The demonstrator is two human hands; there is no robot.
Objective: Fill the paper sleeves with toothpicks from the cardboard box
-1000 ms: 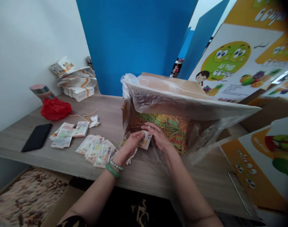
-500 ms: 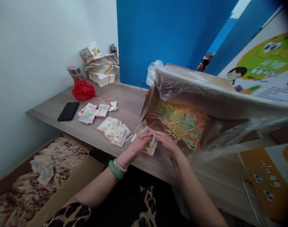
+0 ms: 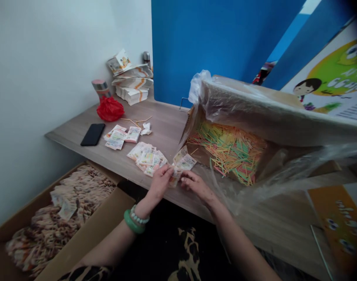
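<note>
Both hands meet at the near edge of the bench, just below the middle of the frame. The left hand and the right hand each pinch one end of a small printed packet, fingertips closed on it; its print is too blurred to read. The left wrist wears a green bangle and a bead bracelet.

Just above the held packet, two more loose packets lie against the corner of an open cardboard box. The box is lined with clear plastic and holds a heap of coloured sticks, green, yellow and pink.

Left of the hands is a spread pile of packets, and further left a smaller group, then a black phone lying flat. Towards the upper left stand a red bag and a stack of folded paper sleeves. At lower left, below the bench, a floor carton is full of what look like filled packets.
</note>
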